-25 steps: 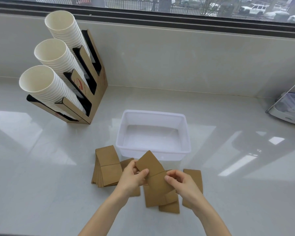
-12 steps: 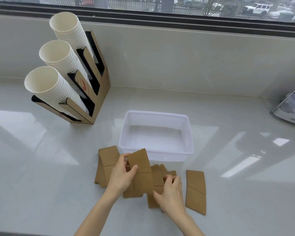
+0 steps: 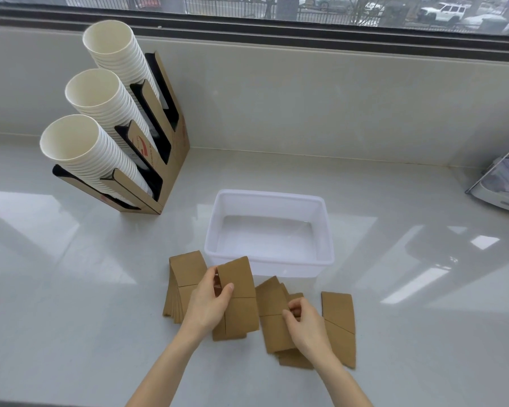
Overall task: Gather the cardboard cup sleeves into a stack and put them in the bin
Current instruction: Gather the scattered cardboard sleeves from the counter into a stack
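Brown flat cardboard cup sleeves lie on the white counter in front of an empty translucent white bin. My left hand pinches one sleeve, held just above a second sleeve. To its left a fanned stack of sleeves rests on the counter. My right hand grips the right edge of a small overlapping pile of sleeves. A single sleeve lies flat at the far right.
A cardboard cup holder with three columns of white paper cups stands at the back left. A plastic-covered object sits at the right edge. A wall and window sill run behind the bin.
My left hand has carried the sleeve leftward and set it more upright. My right hand let go of that sleeve and moved onto the loose pile.
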A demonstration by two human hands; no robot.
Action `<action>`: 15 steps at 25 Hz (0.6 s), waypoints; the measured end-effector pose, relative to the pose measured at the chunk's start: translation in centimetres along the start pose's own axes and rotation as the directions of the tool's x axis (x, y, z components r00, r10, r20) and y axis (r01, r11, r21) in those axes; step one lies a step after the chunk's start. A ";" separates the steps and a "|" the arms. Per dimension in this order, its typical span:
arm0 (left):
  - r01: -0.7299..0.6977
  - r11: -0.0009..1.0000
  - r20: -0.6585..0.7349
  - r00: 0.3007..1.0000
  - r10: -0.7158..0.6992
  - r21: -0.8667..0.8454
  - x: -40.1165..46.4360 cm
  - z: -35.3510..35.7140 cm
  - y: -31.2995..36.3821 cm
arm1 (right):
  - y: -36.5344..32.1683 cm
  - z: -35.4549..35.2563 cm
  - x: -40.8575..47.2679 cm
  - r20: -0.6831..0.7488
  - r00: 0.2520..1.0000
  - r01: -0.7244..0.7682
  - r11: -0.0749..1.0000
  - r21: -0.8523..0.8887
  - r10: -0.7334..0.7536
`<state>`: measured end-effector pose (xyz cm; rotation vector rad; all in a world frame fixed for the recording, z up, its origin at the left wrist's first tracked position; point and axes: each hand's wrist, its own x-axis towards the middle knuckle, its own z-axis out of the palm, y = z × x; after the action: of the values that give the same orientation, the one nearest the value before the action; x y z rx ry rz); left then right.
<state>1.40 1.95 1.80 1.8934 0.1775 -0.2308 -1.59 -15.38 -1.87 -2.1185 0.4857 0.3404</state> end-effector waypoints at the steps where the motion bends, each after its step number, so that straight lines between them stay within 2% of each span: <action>1: 0.002 1.000 0.013 1.000 -0.002 -0.006 0.0 0.1 0.0 | -0.1 -0.5 -0.1 0.009 1.000 -0.014 0.998 0.062 0.013; 8: 0.016 1.000 0.091 0.996 -0.014 -0.020 -0.1 0.7 -0.3 | -0.7 -3.4 -1.2 0.025 0.999 -0.045 0.902 0.428 0.038; 15: 0.077 0.995 0.111 0.991 -0.070 -0.062 -0.8 1.3 -0.4 | -0.9 -2.9 -1.9 0.096 0.993 -0.107 0.819 0.564 0.064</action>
<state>0.46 0.88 1.24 1.8054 0.1790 -0.3726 -2.72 -16.95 1.16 -1.4973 0.5611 0.2782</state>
